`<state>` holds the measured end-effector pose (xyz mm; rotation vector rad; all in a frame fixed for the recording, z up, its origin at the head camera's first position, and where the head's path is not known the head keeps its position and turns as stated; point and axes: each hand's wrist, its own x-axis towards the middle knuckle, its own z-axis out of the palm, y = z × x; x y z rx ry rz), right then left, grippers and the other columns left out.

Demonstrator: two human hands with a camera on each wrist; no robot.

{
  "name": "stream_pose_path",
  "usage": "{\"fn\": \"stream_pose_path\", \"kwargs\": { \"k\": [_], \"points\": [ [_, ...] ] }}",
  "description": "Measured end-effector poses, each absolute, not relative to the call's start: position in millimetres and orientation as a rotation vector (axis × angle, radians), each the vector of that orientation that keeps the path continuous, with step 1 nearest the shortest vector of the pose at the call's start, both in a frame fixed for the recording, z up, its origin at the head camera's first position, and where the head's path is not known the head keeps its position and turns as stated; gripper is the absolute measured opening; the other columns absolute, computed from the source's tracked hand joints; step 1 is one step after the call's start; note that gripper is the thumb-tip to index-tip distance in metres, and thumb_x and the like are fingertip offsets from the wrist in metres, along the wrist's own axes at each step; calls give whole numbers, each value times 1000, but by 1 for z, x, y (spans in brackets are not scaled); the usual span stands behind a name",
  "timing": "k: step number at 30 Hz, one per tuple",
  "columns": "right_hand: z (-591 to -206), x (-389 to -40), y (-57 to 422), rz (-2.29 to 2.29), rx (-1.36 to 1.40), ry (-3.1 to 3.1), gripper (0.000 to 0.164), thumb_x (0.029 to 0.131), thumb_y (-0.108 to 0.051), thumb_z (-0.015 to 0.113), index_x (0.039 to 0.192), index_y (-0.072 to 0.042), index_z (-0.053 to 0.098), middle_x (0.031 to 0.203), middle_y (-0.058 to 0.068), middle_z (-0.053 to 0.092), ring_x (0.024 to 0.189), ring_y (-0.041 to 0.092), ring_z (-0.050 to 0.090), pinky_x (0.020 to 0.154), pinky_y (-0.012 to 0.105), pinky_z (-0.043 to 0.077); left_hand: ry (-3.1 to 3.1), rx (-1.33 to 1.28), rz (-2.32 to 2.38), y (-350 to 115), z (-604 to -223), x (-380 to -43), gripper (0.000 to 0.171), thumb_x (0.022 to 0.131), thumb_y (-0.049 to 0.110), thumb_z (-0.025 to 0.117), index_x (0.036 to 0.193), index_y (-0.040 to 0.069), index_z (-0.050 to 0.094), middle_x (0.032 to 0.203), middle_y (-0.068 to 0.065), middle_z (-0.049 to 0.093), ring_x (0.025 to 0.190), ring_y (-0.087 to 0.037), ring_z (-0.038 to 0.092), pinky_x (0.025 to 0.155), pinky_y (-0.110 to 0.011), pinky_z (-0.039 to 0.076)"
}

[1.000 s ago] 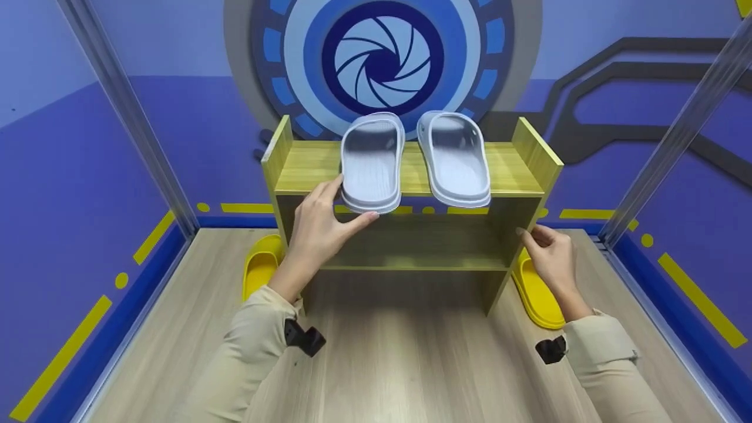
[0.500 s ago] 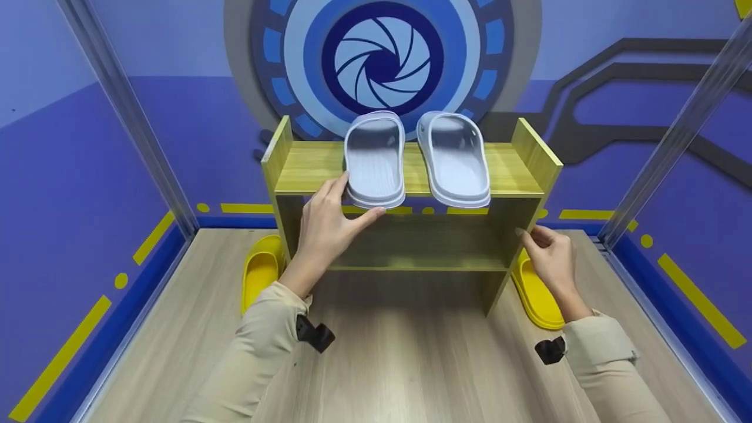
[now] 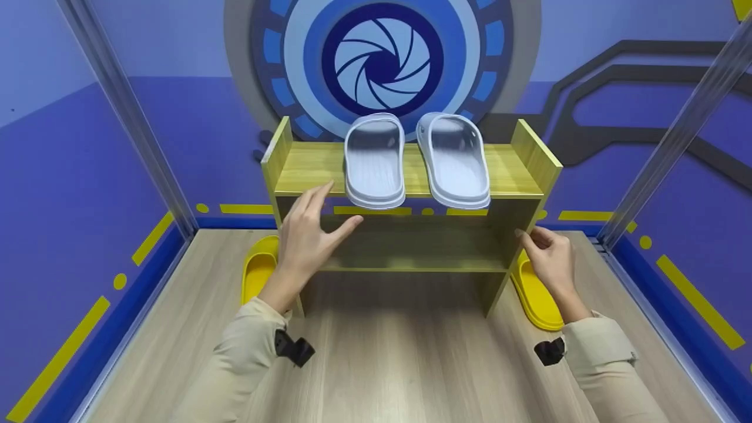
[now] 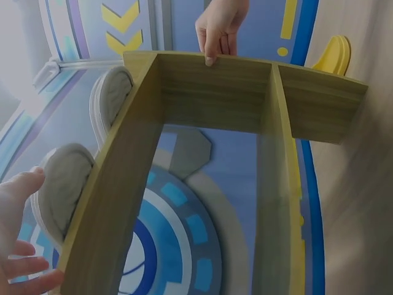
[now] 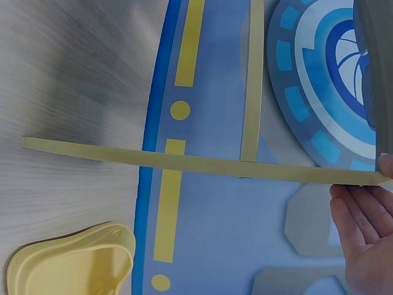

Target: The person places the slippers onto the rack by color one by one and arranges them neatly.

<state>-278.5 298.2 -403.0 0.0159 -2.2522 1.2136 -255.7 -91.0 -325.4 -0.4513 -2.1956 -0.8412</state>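
Two pale grey clogs, the left clog (image 3: 375,167) and the right clog (image 3: 459,161), sit side by side on the top shelf of a small wooden shoe rack (image 3: 311,167), heels toward me and slightly over the front edge. Just left of the left clog hangs my left hand (image 3: 305,241), thumb and fingers spread, holding nothing; a gap shows between it and the clog. My right hand (image 3: 552,258) pinches the front edge of the rack's right side panel. The right wrist view shows the thumb on one side of that panel (image 5: 202,165) and the fingers on the other.
A yellow clog (image 3: 258,273) stands on the wooden floor (image 3: 388,364) left of the rack, partly behind my left arm. Another yellow clog (image 3: 537,299) lies to the right, partly behind my right hand. A patterned blue wall (image 3: 194,135) rises close behind.
The left clog has shifted slightly right under my left hand. That hand has since let go and drawn back left and down. My right hand has stayed on the side panel.
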Motion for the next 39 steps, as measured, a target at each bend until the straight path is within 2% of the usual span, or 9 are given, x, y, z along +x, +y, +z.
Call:
{"fn": "stream_pose_path", "kwargs": {
  "k": [6, 12, 20, 25, 30, 39],
  "points": [
    [-402, -278, 298, 1214, 18, -2246, 32, 85, -26, 64, 103, 1, 68, 91, 16, 67, 71, -1, 56, 65, 9, 42, -2160, -453, -854, -115, -340, -254, 52, 80, 36, 68, 119, 3, 59, 109, -12, 59, 93, -24, 54, 81, -37, 44],
    [-403, -279, 297, 1213, 22, -2236, 32, 85, -26, 65, 103, 1, 68, 91, 16, 67, 71, -3, 56, 65, 8, 42, -2120, -424, -880, -138, -358, -254, 41, 80, 26, 69, 112, 1, 61, 103, -11, 60, 90, -24, 53, 76, -38, 43],
    [-403, -279, 298, 1196, 56, -2215, 29, 85, -21, 65, 99, 4, 68, 88, 19, 67, 71, 6, 60, 63, 9, 43, -2132, -287, -906, -163, -382, -254, 28, 79, 18, 71, 98, -1, 61, 93, -12, 60, 85, -29, 55, 70, -39, 45],
    [-403, -279, 298, 1201, 56, -2209, 28, 85, -21, 65, 98, 4, 68, 86, 18, 67, 68, -2, 56, 62, 8, 42, -2144, -216, -951, -173, -393, -255, 27, 79, 15, 71, 96, -2, 59, 93, -15, 59, 85, -33, 55, 73, -43, 45],
    [-403, -279, 298, 1205, 70, -2205, 29, 85, -21, 65, 99, 4, 68, 87, 19, 67, 67, -8, 53, 62, 7, 41, -2137, -125, -1020, -183, -404, -258, 29, 79, 10, 69, 101, -3, 57, 98, -17, 57, 91, -34, 50, 80, -44, 40],
    [-403, -279, 297, 1203, 47, -2219, 30, 85, -23, 65, 100, 4, 68, 88, 18, 67, 68, -8, 53, 63, 7, 41, -2211, 124, -1192, -199, -427, -263, 52, 82, 12, 66, 126, -2, 44, 122, -22, 42, 115, -36, 33, 96, -51, 24]
  ]
}}
